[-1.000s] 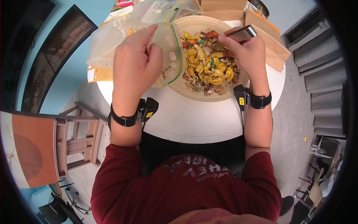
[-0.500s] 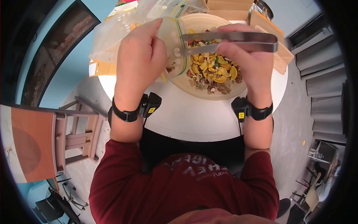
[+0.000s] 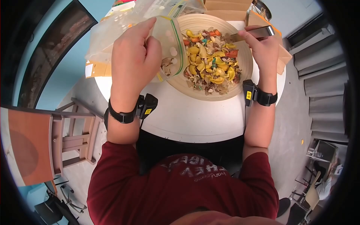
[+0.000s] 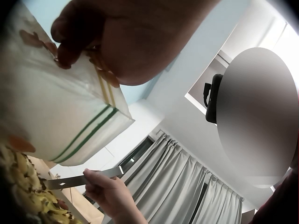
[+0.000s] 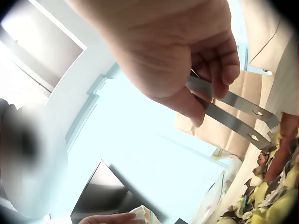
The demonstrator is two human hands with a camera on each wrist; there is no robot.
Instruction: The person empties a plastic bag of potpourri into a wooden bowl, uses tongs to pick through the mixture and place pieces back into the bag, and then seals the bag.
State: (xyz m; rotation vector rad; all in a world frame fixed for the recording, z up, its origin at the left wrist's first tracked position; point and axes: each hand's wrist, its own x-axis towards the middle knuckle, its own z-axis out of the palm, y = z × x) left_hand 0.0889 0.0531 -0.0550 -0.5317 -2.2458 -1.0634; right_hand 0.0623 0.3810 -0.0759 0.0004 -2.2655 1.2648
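My left hand [image 3: 131, 56] pinches a clear zip bag [image 3: 174, 48] with a green-lined, open mouth, tilted over the left rim of a round pale tray [image 3: 245, 63]. Some brown bits lie inside the bag. On the tray is a heap of dried mix [image 3: 210, 67]: yellow curled pieces, orange chunks, brown flakes and a few teal bits. The right hand [image 3: 264, 48] holds metal tongs [image 5: 233, 114] between thumb and fingers. In the right wrist view the tong tips, slightly apart, are right at the heap's edge, beside a reddish-brown piece [image 5: 284, 147].
Larger plastic bags [image 3: 108, 37] lie behind the left hand over a brown envelope [image 3: 99, 69]. Brown paper bags [image 3: 227, 9] stand at the back and right of the white round table [image 3: 195, 120]. A wooden stool [image 3: 77, 137] stands at the left.
The right hand swung the tongs left to the bag's mouth, then back right and down to the tray's right side. More brown bits show in the bag now; the left hand stays about in place.
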